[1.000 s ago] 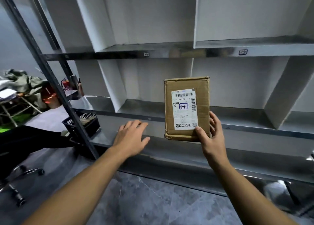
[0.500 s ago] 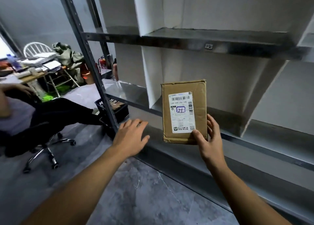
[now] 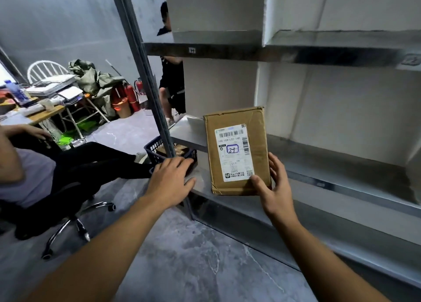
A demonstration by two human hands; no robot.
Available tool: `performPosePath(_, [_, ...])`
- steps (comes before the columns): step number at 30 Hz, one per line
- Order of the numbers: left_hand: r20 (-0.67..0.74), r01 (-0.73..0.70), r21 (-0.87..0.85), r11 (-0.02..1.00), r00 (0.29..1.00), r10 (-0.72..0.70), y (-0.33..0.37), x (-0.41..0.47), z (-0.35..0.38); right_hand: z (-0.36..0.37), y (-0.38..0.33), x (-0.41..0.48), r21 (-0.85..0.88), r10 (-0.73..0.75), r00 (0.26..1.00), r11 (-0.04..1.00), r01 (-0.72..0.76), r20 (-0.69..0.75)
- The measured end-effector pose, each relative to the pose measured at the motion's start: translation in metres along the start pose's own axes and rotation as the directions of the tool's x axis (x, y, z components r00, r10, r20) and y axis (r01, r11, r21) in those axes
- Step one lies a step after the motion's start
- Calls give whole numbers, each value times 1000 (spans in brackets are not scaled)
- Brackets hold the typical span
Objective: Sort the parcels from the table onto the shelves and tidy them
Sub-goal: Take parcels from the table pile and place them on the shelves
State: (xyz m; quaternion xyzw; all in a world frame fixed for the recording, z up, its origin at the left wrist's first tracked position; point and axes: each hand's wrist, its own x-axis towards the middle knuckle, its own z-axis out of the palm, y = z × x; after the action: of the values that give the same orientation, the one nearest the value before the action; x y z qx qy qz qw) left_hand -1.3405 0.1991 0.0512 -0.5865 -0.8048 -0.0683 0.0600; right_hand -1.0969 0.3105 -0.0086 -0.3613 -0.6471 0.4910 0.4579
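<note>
Where right hand (image 3: 274, 193) grips, parcel (image 3: 237, 151) label: "159 159 102 140", handwritten "21".

A parcel-sorting storeroom: bare metal shelving (image 3: 319, 50) with white dividers fills one to three o'clock, a cluttered folding desk (image 3: 43, 114) sits at ten o'clock, red fire extinguishers (image 3: 131, 96) beside it, and grey marble-look flooring (image 3: 193, 256) lies underfoot.
</note>
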Motion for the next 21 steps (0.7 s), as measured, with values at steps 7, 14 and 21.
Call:
performPosePath(7, [5, -60, -10, 998, 998, 60, -100, 39, 1, 111, -13, 38, 61, -6, 995, 998, 13, -103])
performPosePath(14, [28, -92, -38, 995, 995, 93, -153, 91, 15, 169, 2, 111, 33, 21, 979, 999, -14, -201])
performPosePath(21, [38, -156, -63, 986, 987, 158, -186, 163, 40, 204, 34, 200, 24, 45, 967, 999, -40, -249])
